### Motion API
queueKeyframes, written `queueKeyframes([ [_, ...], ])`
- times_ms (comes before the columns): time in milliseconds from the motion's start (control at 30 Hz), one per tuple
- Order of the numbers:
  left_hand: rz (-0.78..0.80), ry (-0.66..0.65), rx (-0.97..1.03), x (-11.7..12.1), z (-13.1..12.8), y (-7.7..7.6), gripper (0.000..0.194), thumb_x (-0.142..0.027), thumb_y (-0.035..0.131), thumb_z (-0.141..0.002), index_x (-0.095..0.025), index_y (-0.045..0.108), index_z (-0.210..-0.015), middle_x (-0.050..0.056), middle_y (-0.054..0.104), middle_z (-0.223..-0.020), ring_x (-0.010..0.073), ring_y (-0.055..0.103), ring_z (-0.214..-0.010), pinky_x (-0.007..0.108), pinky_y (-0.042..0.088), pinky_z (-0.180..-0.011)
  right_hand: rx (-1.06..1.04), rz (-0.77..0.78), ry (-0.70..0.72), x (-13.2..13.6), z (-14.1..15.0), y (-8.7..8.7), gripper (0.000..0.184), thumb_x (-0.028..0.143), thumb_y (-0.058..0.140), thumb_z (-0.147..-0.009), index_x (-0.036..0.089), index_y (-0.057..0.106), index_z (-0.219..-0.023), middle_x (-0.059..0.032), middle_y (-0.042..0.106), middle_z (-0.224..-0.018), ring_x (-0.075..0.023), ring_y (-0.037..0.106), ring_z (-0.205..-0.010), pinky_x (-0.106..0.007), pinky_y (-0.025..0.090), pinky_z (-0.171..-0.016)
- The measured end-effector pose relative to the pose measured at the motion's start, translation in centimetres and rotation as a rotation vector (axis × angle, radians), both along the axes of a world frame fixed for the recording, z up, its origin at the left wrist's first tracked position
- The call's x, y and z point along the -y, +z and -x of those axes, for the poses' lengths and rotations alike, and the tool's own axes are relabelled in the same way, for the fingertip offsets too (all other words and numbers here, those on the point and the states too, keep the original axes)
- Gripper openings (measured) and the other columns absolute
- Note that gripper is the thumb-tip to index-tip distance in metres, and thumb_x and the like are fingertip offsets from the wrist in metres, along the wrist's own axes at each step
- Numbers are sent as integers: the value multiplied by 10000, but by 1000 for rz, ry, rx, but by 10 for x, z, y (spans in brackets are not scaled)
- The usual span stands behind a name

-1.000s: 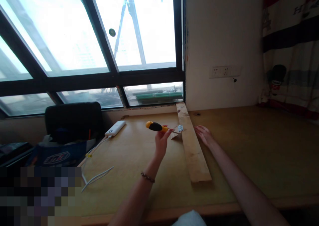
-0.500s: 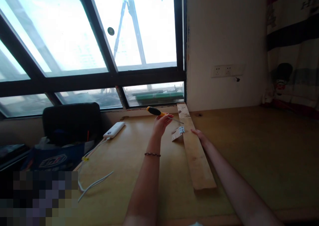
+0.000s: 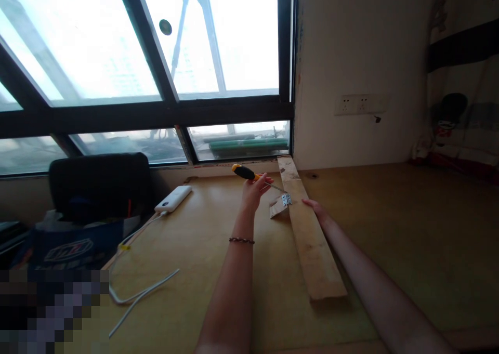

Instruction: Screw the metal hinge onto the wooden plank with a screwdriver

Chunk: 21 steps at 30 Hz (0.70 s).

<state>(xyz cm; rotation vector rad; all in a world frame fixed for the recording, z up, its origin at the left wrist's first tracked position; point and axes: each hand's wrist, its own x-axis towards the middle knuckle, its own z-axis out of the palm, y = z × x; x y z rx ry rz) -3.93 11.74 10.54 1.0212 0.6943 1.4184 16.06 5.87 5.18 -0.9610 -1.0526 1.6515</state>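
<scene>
My left hand (image 3: 254, 190) is closed on a screwdriver (image 3: 245, 172) with a black and yellow handle. The shaft slants down to the right, its tip at or just above a silver hinge (image 3: 287, 199). That hinge lies across the left edge of a long wooden board (image 3: 316, 255) and a small wood piece (image 3: 277, 209), which tilts down to the left. From the right side, my right hand (image 3: 315, 208) grips the board's edge near the hinge; some of its fingers are hidden.
On the table (image 3: 187, 229) a white power bank (image 3: 173, 199) lies at the left edge, with a white cable (image 3: 146, 292) trailing from it. A black chair (image 3: 99, 187) and a blue bag (image 3: 70, 250) stand beyond that edge. Behind are a window and a wall socket (image 3: 360, 104).
The screwdriver tip has come down closer to the hinge. The whole view has shifted slightly; my right hand stays at the board's edge.
</scene>
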Motion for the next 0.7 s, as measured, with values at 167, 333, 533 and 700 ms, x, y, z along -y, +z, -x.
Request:
queueKeyframes([
  [167, -49, 33, -5, -2, -6, -6, 357, -354, 715, -616, -144, 558, -858, 63, 661, -794, 178, 645, -824, 350, 473, -797, 17, 5, -25, 2, 1, 2, 252, 332, 532, -720, 130, 648, -816, -96, 660, -659, -262, 635, -754, -413, 468, -798],
  [333, -41, -8, 22, -3, -7, -8, 342, -346, 710, -626, -141, 561, -856, 64, 658, -793, 180, 644, -811, 353, 471, -791, 25, 18, -59, -2, 0, -2, 261, 328, 517, -730, 124, 643, -832, -102, 670, -695, -258, 640, -758, -401, 474, -789],
  [533, -7, 5, -17, -3, -3, -5, 335, -342, 708, -625, -148, 555, -851, 62, 657, -789, 183, 643, -815, 346, 473, -782, 7, 30, -70, -8, -4, -10, 238, 323, 549, -703, 126, 642, -800, -97, 679, -671, -239, 639, -640, -378, 504, -697],
  [700, -3, 15, -29, -6, 4, -6, 321, -332, 707, -617, -148, 555, -832, 57, 657, -768, 179, 645, -796, 351, 472, -781, -12, 36, -47, -9, -7, -16, 246, 330, 548, -711, 129, 635, -822, -95, 680, -667, -229, 647, -645, -362, 509, -706],
])
